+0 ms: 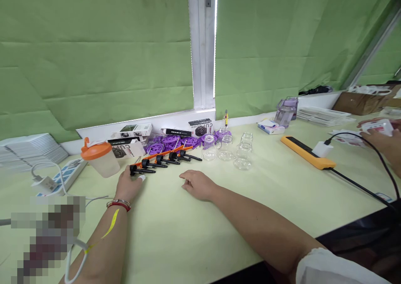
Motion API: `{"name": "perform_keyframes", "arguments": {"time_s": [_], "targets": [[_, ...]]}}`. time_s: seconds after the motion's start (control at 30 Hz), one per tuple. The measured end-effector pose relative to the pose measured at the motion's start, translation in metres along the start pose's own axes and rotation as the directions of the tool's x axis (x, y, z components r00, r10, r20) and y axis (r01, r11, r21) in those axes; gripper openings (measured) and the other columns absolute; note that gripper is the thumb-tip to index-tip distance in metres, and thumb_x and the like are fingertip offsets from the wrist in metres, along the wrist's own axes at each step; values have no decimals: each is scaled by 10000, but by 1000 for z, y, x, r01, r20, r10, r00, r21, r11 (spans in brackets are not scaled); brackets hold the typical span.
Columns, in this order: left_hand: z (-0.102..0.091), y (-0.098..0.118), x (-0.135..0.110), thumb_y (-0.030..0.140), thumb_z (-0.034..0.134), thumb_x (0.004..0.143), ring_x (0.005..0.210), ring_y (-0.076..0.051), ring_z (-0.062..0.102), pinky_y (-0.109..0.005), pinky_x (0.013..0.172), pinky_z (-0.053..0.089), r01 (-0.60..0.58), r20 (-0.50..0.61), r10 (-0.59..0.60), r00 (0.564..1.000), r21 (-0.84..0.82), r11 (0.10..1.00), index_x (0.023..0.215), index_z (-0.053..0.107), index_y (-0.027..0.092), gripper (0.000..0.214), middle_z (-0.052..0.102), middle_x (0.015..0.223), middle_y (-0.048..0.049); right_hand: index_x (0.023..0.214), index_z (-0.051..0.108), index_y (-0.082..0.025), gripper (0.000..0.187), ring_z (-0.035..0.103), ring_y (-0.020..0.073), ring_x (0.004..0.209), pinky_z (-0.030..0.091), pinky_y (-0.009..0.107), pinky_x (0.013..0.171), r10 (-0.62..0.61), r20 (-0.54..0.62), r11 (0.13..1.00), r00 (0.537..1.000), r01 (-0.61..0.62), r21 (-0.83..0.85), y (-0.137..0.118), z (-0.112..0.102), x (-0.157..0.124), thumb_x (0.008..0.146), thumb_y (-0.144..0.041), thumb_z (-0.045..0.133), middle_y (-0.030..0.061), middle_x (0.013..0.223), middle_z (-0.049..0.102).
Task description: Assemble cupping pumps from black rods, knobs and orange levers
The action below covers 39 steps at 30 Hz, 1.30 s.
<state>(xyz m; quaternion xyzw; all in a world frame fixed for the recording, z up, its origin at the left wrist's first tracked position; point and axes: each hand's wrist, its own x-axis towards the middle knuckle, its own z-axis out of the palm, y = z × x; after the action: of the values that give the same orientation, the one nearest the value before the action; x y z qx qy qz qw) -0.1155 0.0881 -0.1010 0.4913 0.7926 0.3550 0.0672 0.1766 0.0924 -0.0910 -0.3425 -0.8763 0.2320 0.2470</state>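
Observation:
In the head view, several black parts with rods and orange strips point(160, 160) lie in a slanting row on the table. My left hand point(128, 184) is at the near left end of this row, its fingers curled against the leftmost black part point(133, 170) and its thumb stretched to the right. My right hand point(198, 184) rests over the table to the right of the row, loosely bent, with nothing visible between thumb and fingers. Behind the row is a pile of purple openwork discs point(171, 143). Several clear glass-like cups point(242, 156) stand to the right.
An orange-lidded shaker cup point(100, 158) and a white power strip point(70, 173) are at left. Cup-holder boxes point(200, 128) line the wall. A yellow power strip point(307, 152), its cable, and a purple bottle point(285, 112) are at right. Another person's hands point(380, 135) hold a white item.

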Motion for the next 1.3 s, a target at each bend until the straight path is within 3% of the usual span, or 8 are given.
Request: {"name": "perform_keyframes", "arguments": {"time_s": [0.6, 0.73, 0.87, 0.93, 1.03, 1.13, 1.3], "targets": [[0, -1, 0, 337, 636, 663, 953, -292, 612, -388, 789, 496, 9, 5, -9, 1000, 8, 1000, 1349, 408, 128, 752, 619, 1063, -139, 1194, 593, -145, 377, 624, 158, 824, 480, 299, 809, -4, 2, 1000, 1000, 4, -11, 0, 3, -1, 826, -208, 541, 86, 1099, 635], [-1, 0, 0, 345, 635, 664, 977, -304, 604, -392, 802, 492, 10, 13, -10, 1000, 16, 1000, 1355, 398, 117, 765, 612, 1071, -146, 1192, 601, -141, 387, 603, 200, 989, 456, 328, 894, -32, 28, 998, 999, 33, -50, 1, 4, 0, 828, -264, 553, 100, 1174, 619], [-2, 1, -2, 347, 626, 670, 990, -306, 598, -396, 816, 487, 4, 22, -4, 1000, 14, 1000, 1339, 417, 118, 737, 612, 1082, -145, 1259, 572, -166, 559, 330, 305, 1335, 245, 461, 1092, -53, 160, 989, 986, 74, -126, 1, 4, -1, 797, -480, 596, 121, 1392, 477], [-2, 2, -2, 339, 626, 669, 992, -301, 597, -394, 824, 485, 6, 16, -6, 1000, 9, 1000, 1342, 413, 121, 739, 613, 1090, -142, 1366, 465, -193, 730, 152, 344, 1406, 99, 545, 1116, -18, 256, 986, 966, 60, -154, 0, 2, -2, 781, -623, 540, 121, 1499, 313], [-2, 4, -3, 326, 633, 663, 1000, -300, 596, -397, 837, 481, 11, 8, -11, 1000, -7, 1000, 1344, 409, 122, 746, 617, 1090, -137, 1461, 291, -200, 882, -60, 347, 1422, -68, 577, 1100, 1, 344, 979, 939, 70, -192, -4, 1, -4, 772, -731, 434, 119, 1554, 114], [-2, 5, -4, 322, 637, 662, 1014, -308, 591, -408, 848, 479, 14, 9, -14, 1000, -16, 1000, 1340, 411, 120, 743, 617, 1092, -140, 1481, 218, -221, 882, -161, 333, 1405, -129, 576, 1084, -2, 372, 970, 928, 92, -226, -6, 2, -6, 789, -744, 377, 100, 1562, 6], [-3, 7, -5, 311, 656, 650, 1036, -313, 584, -403, 861, 478, 17, 9, -17, 1000, -15, 1000, 1354, 385, 105, 782, 608, 1114, -154, 1486, 185, -236, 852, -186, 327, 1399, -137, 575, 1082, 18, 364, 962, 931, 83, -261, -6, 4, -6, 812, -727, 357, 88, 1559, -67]]}}
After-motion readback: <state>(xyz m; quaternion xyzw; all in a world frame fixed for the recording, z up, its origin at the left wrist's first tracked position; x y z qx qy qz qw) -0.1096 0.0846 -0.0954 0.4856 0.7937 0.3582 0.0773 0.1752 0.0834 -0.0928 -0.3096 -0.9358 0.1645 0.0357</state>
